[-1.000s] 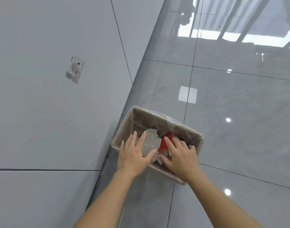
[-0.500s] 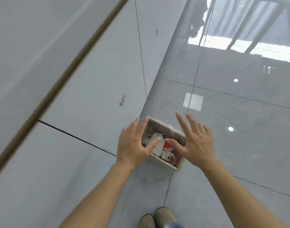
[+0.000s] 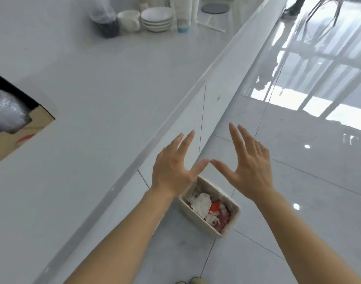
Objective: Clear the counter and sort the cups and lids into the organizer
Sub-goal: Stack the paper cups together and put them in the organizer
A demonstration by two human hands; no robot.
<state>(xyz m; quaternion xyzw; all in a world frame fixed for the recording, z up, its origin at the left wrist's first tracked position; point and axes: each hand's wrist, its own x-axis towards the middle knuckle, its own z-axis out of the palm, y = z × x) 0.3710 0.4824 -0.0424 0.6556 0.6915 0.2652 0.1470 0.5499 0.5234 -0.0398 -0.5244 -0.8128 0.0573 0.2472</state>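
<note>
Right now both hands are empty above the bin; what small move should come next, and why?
Probably turn toward the counter and reach for the far group: the white cup beside the stacked saucers. The left hand and right hand are open and hold nothing, the trash bin on the floor already has crumpled paper in it, and those items are not yet sorted.

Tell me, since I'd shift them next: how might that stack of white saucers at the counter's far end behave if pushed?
The stack of saucers looks like glazed ceramic, so probably heavy for its size and breakable. On the glossy counter it would likely slide easily. Loosely nested, the top ones might shift or rattle; lifting with both hands seems safer.
</note>
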